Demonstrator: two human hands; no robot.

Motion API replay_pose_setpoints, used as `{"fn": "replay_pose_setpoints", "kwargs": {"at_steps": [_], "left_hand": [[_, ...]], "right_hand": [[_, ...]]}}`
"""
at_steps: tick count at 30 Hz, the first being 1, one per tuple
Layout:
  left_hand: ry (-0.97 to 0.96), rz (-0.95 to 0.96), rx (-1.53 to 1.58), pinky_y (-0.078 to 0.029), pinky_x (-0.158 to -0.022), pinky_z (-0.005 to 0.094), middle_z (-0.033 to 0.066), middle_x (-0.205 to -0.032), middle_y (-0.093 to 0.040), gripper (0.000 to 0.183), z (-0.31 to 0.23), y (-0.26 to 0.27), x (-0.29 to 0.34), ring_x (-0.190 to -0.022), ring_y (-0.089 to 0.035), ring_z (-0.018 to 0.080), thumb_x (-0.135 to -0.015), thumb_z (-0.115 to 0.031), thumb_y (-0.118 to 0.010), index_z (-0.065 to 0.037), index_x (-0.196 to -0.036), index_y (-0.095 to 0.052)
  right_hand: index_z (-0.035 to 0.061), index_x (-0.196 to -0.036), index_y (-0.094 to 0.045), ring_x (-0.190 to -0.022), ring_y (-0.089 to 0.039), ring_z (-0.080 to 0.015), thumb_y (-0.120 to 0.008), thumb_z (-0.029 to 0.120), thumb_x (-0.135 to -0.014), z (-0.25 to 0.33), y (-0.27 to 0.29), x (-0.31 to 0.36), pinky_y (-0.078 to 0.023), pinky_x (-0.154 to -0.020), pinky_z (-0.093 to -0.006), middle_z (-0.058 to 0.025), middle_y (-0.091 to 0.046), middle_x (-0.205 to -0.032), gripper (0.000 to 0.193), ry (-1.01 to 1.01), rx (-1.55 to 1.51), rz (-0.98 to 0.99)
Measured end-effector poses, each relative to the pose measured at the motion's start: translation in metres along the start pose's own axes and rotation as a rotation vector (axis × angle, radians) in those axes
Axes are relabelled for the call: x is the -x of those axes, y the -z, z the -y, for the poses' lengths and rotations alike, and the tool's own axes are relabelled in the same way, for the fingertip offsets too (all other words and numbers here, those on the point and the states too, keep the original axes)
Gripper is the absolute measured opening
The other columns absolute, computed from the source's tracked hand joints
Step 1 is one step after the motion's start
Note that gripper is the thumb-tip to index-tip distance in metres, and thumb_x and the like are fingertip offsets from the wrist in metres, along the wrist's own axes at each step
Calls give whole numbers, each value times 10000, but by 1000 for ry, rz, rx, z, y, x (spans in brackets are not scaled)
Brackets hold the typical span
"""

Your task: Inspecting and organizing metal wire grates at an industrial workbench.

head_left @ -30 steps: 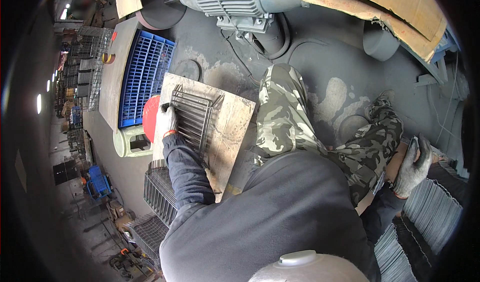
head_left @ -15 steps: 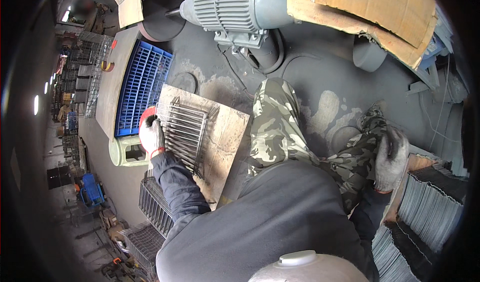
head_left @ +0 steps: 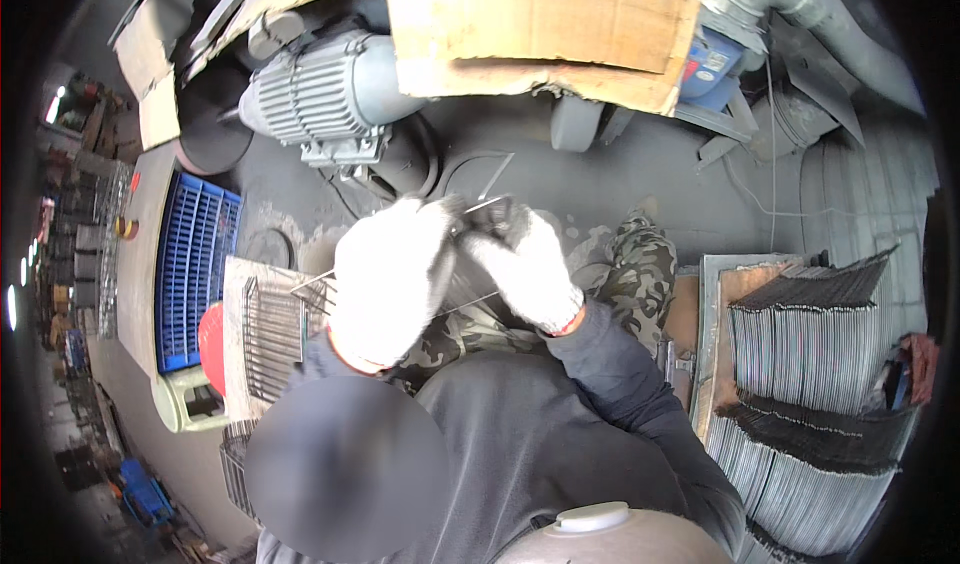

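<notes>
I hold a thin bent wire piece (head_left: pixel 478 207) up in front of my chest, pinched between both gloved hands: my left hand (head_left: pixel 388 279) covers its left part, my right hand (head_left: pixel 525 264) grips its right end. It is bare grey metal, slender, with one rod running out toward the lower left (most of its shape is hidden behind my gloves). Another thin rod shows below my right hand, slanting across my camouflage trousers.
</notes>
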State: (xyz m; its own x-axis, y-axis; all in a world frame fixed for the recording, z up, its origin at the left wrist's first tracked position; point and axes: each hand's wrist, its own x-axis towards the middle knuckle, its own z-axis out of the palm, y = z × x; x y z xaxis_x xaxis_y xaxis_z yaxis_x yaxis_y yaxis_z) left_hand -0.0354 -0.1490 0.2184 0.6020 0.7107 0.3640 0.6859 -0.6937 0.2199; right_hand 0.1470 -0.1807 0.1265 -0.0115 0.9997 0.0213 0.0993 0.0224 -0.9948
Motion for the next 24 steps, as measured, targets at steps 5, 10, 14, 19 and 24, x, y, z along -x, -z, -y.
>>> {"fn": "replay_pose_setpoints", "kwargs": {"at_steps": [5, 10, 14, 19, 24], "left_hand": [[269, -492, -56, -510, -1064, 472, 267, -1497, -495, 772, 9, -75, -19, -1339, -545, 411, -776, -125, -884, -55, -1480, -575], [730, 79, 1313, -579, -900, 334, 130, -1251, -654, 582, 34, -192, -18, -1056, -673, 208, -960, -124, -792, 17, -1449, -509], [674, 111, 1477, -557, -741, 273, 47, -1012, -684, 243, 3, -259, -48, -869, -670, 111, -999, -114, -748, -6, -1151, -592], [639, 147, 1374, -511, -624, 282, 39, -831, -666, 255, -1, -300, -73, -707, -617, 97, -980, -152, -782, -14, -1080, -592], [767, 68, 1265, -517, -603, 309, 49, -812, -667, 228, 34, -289, -53, -676, -622, 134, -992, -170, -761, -32, -1053, -590]], "right_hand": [[71, -988, -574, -796, -644, -144, -683, -44, -977, -57, 69, 2, -562, -711, -313, -30, -634, -943, 159, -70, -574, -348], [67, -1113, -626, -823, -663, -147, -666, -3, -1012, -114, 144, 12, -566, -759, -322, -31, -675, -973, 130, -98, -422, -476], [51, -1203, -702, -997, -656, -135, -697, 40, -998, -157, 185, 17, -527, -917, -311, -13, -724, -1091, 206, -98, -312, -592], [44, -1211, -700, -995, -656, -137, -702, 39, -998, -168, 216, 9, -530, -915, -309, -21, -732, -1102, 214, -191, -335, -655], [56, -1167, -697, -929, -636, -126, -722, 68, -998, -160, 174, -32, -526, -860, -295, -11, -718, -1061, 171, -171, -232, -595]]}}
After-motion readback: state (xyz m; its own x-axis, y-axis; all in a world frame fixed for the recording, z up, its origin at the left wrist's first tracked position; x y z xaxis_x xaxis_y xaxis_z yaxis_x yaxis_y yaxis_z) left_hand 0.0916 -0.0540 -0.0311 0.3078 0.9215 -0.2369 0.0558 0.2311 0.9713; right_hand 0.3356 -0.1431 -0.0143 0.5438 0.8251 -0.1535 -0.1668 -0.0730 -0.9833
